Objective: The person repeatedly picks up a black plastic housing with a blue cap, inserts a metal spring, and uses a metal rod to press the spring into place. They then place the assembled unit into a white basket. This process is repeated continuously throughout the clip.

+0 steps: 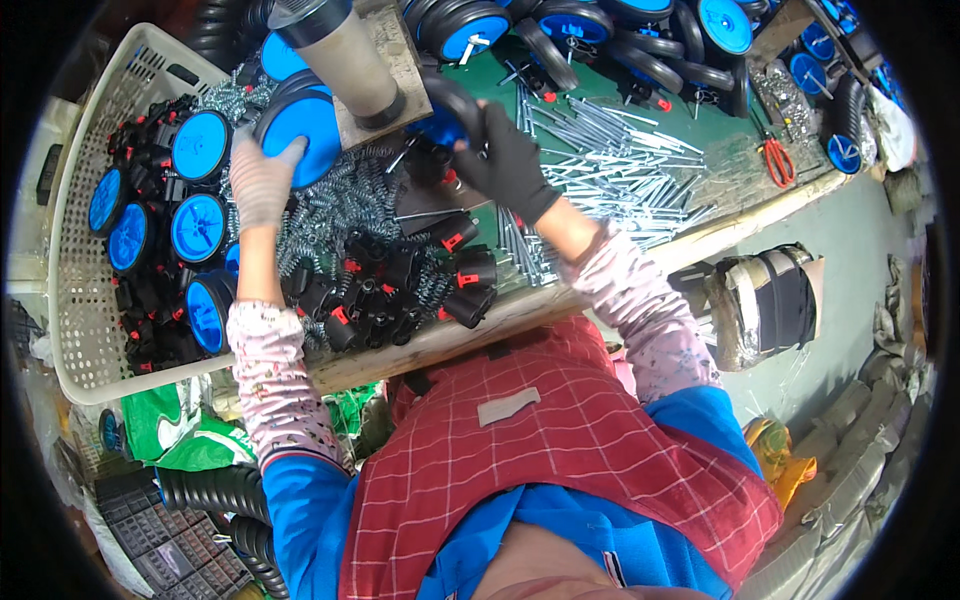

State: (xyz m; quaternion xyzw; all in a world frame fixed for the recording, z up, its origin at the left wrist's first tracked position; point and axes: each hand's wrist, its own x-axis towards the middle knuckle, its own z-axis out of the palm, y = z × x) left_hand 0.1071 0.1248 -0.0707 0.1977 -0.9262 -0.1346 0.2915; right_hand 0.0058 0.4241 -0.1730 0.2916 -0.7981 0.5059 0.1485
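Note:
My left hand (262,182), in a pale glove, is closed on the edge of a blue wheel (312,138) with a black tyre, its thumb on the blue face. My right hand (512,168), in a dark glove, is closed round the black tyre of a second wheel (462,104), whose blue hub shows only in part. Between the two wheels stands a grey metal cylinder (355,75) on a worn plate (408,62). Just below the second wheel are a black fitting with a red tab (432,165) and a metal pin, partly hidden.
A beige perforated basket (72,300) at left holds blue wheels and black-and-red fittings. Springs (335,215) and more fittings (380,290) lie heaped near the table edge. Metal rods (620,170), red-handled scissors (777,160) and piled wheels (640,60) are to the right and back.

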